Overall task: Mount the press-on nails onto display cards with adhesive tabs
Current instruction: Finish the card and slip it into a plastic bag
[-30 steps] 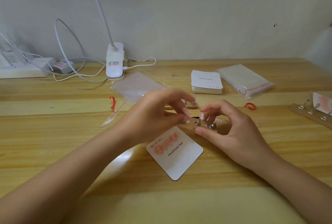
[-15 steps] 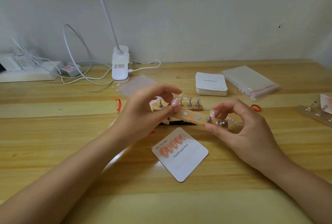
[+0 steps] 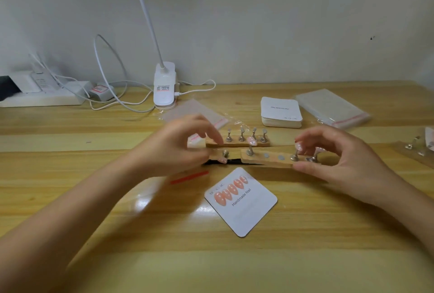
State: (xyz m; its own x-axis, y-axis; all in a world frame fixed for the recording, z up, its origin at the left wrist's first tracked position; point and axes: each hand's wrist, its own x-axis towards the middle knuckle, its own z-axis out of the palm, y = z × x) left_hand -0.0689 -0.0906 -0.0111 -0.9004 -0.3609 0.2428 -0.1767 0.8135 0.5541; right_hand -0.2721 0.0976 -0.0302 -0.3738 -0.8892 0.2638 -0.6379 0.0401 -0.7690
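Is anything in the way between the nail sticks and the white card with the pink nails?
Nothing visible. The wooden strip held by the right hand sits just behind the display card, with only bare table between them.

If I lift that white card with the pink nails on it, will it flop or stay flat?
The display card looks like thin stiff cardstock lying flat, so it would probably hold its shape. It seems light and may slide on the glossy table. The mounted nails could likely catch or pop off.

Left hand [image 3: 173,144] blurred, fingers loosely curled, right hand [image 3: 338,158] in a pinching grip, both forearms extended
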